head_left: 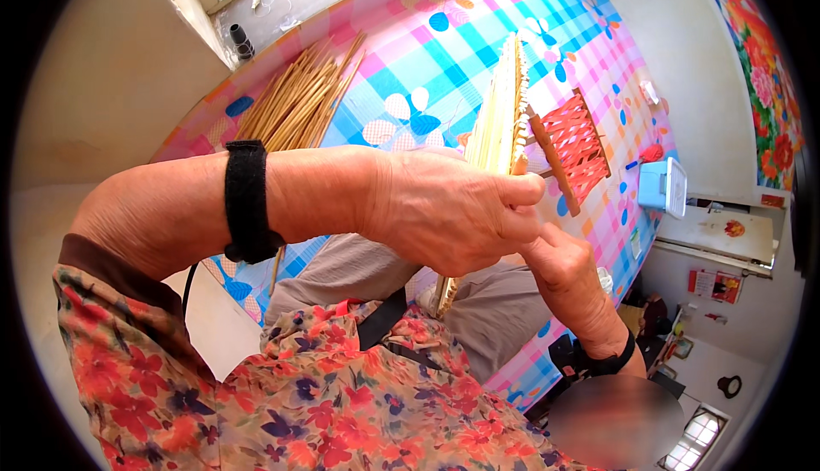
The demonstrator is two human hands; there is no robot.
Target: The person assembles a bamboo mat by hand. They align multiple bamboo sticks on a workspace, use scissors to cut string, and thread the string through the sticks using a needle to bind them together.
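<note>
Basically, a big checked sheet w/ petal prints lies under it all, & the pale straw piece runs long over the person's lap, btwn the tan stick bundle on the L & a red-webbed stool on the R. L hand has its fingers curled tight on the straw; R hand is right up against it, fingertips mostly hidden, so can't tell if they grip.

Pale-yellow stalk piece, tan sticks, pink and blue checked cloth, red floral shirt, grey trousers
</note>
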